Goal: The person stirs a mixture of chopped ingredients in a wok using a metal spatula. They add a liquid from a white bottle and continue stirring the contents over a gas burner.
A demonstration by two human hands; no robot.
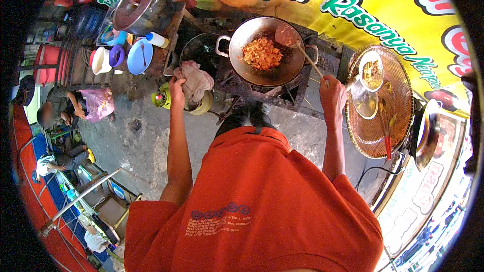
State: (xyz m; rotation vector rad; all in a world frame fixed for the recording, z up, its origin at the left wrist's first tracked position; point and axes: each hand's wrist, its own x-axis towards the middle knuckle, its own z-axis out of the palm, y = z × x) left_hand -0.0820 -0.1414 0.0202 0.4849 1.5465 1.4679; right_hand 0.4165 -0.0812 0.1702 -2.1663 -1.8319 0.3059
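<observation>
My right hand [332,92] grips the long handle of a spatula [286,36], whose sauce-coated blade rests against the upper right inner wall of a metal wok [245,32]. Reddish chopped food [262,54] lies heaped in the wok, left of the blade. The wok sits on a dark metal stove [306,100], with a loop handle on either side. At the left, my left hand [177,92] touches a crumpled pale checked cloth [194,79]; its fingers are partly curled, and whether they grip the cloth I cannot tell.
A large lidded pot [151,11], a blue bowl [140,56] and a squeeze bottle [157,40] stand on the left table. Below is a green gas cylinder [162,96]. A woven tray [378,128] at right holds strainers and red-handled tongs [388,147]. People sit at far left.
</observation>
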